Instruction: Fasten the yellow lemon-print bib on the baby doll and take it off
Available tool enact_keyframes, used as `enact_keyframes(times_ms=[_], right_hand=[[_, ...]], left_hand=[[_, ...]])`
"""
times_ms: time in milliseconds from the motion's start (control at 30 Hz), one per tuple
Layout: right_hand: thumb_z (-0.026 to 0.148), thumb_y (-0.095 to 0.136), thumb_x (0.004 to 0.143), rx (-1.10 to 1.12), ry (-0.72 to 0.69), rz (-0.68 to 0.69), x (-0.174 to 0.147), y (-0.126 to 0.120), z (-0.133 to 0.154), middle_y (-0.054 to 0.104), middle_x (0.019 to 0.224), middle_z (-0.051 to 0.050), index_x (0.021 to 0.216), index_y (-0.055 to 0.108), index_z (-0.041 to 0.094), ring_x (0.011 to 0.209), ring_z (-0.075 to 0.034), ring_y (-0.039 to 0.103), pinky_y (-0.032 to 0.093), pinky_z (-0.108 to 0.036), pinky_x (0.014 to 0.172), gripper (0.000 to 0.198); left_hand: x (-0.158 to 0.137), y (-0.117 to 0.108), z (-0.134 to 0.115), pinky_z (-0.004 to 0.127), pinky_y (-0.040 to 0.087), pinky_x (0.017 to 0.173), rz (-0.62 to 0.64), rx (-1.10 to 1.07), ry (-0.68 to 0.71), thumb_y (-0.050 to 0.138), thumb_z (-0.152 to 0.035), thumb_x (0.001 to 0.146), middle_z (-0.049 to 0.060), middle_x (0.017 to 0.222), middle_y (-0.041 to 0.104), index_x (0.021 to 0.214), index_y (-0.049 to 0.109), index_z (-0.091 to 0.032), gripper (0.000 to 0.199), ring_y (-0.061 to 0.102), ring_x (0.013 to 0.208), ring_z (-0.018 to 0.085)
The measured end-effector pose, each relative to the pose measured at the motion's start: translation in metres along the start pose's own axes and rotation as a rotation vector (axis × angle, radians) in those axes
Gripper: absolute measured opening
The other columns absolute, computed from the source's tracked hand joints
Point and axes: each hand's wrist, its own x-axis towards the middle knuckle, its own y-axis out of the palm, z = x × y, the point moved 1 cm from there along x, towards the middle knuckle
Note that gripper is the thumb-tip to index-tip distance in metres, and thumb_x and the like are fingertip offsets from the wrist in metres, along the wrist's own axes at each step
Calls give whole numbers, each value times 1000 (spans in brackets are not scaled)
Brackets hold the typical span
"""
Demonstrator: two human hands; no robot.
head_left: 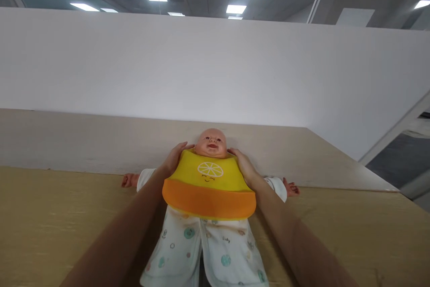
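A baby doll (212, 140) lies on its back, head away from me and arms spread to both sides. Over its chest is a yellow bib (193, 168) with an orange lower pocket, a white citrus slice and a smiling face printed on it. My left hand (175, 156) grips the bib's upper left edge by the doll's neck. On the opposite side, my right hand (244, 166) grips the bib's upper right edge. The fingertips of both hands are partly hidden near the neck. White printed clothing (201, 251) covers the doll's body below the bib.
The doll lies across a yellowish wooden surface (60, 220), with a paler raised panel (83, 141) behind it. A white partition (201, 67) stands at the back. On the right, the surface ends at a slanting edge.
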Motion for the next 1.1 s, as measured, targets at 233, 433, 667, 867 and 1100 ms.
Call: enact_keyframes(times_ms=[233,433,667,867,1100], right_hand=[[37,62,68,80,-139,15,-25,-2,-14,72,80,0,93,68,18,79,-18,65,48,-24,69,32],[38,69,60,177,-117,67,-64,-5,-30,72,98,0,97,69,20,94,-21,63,47,-30,87,41],[32,68,61,243,-175,78,-135,0,-38,71,104,1,93,73,21,106,-20,59,40,-27,96,34],[34,71,61,381,-25,120,-197,0,-51,73,98,1,88,74,24,96,-20,63,46,-26,84,29],[29,70,64,383,14,127,-213,-4,-56,72,90,0,82,73,22,91,-22,64,49,-29,81,19]], left_hand=[[-33,-2,10,32,51,76,-64,-45,59,47,-42,80,8,105,71,128,53,-12,56,67,94,25],[-75,1,30,32,51,74,-212,-9,101,57,-42,73,5,87,75,102,69,-13,42,68,85,26],[-144,26,44,31,51,66,-8,-244,-47,67,-34,65,5,73,73,82,70,-13,27,67,67,22],[-188,15,58,33,51,70,66,-165,10,66,-12,54,7,93,74,124,57,-17,70,69,74,24],[-200,6,76,27,48,63,123,-168,-10,62,-4,52,1,68,72,122,58,-21,73,65,58,17]])
